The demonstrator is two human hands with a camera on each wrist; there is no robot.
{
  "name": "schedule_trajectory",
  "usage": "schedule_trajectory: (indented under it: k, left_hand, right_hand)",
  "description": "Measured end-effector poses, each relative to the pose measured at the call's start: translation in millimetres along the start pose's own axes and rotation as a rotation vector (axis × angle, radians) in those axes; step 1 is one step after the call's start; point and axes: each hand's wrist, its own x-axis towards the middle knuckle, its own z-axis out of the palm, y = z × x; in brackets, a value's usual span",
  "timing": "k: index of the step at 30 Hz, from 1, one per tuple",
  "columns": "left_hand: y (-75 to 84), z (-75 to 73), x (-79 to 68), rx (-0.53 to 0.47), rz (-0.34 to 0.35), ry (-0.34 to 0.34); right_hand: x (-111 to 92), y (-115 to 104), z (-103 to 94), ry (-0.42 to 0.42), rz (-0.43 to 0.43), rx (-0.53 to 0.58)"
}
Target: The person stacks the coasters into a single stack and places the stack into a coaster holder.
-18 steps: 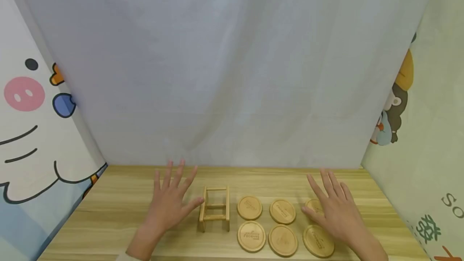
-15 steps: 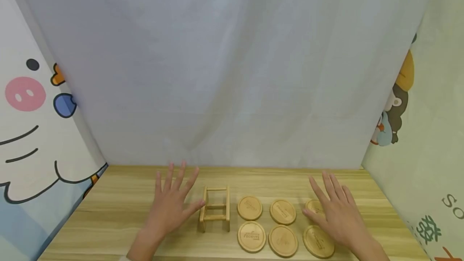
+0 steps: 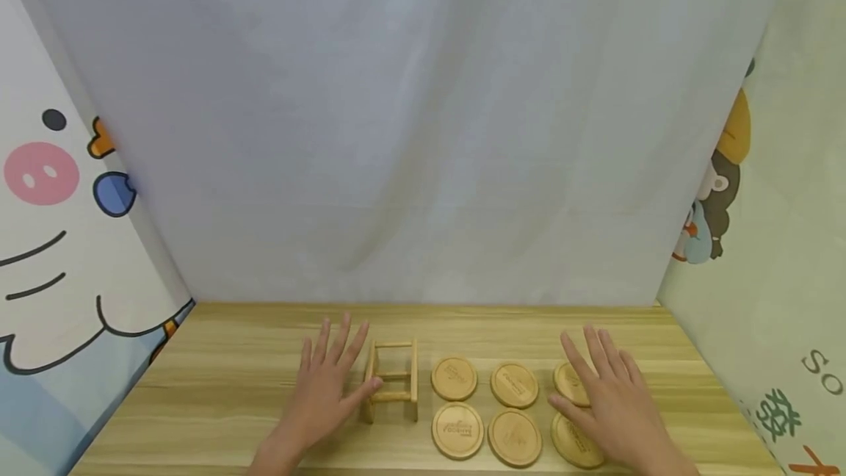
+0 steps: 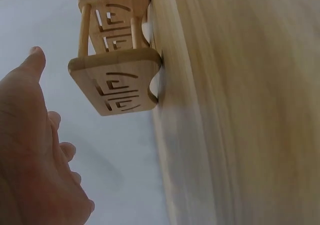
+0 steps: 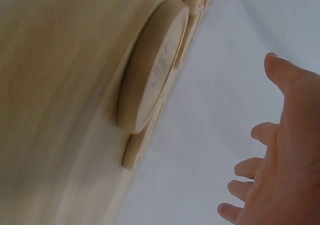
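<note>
A small wooden coaster rack (image 3: 394, 396) stands left of middle on the table, its carved side panels (image 4: 142, 80) plain in the left wrist view. My left hand (image 3: 322, 397) hovers beside it with fingers straight and spread; in the head view the thumb overlaps the rack's near left side. Several round wooden coasters with printed or engraved lettering lie flat in two rows to the right, among them a front-left one (image 3: 457, 430) and a back-middle one (image 3: 514, 385). Over the rightmost coasters (image 3: 572, 441) is my right hand (image 3: 616, 404), fingers spread, holding nothing and partly covering them.
The wood-grain table (image 3: 218, 388) ends at a pale grey curtain (image 3: 423, 167) behind. A cartoon-printed panel (image 3: 59, 241) rises on the left, and another printed panel (image 3: 760, 300) on the right.
My left hand has moved right and toward me, its thumb now overlapping the rack more. The right hand has come slightly nearer to me. Rack and coasters stay in place.
</note>
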Motion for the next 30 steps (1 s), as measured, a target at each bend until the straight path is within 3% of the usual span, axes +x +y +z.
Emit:
schedule_trajectory:
  k: [7, 12, 20, 30]
  left_hand:
    - [5.3, 6.4, -1.0, -0.143, -0.037, -0.028]
    - [5.7, 8.0, -1.9, -0.214, -0.065, -0.049]
    - [2.9, 13.0, -1.1, -0.372, -0.169, -0.152]
    - [2.5, 20.9, 1.5, -0.446, -0.194, -0.211]
  right_hand:
    - [-8, -5, 2.6, -0.029, 0.031, 0.075]
    - [-12, -6, 4.6, -0.062, 0.058, 0.07]
    - [-24, -2, 13.3, -0.03, 0.039, 0.087]
    - [-29, 5, 18.2, -0.086, 0.033, 0.209]
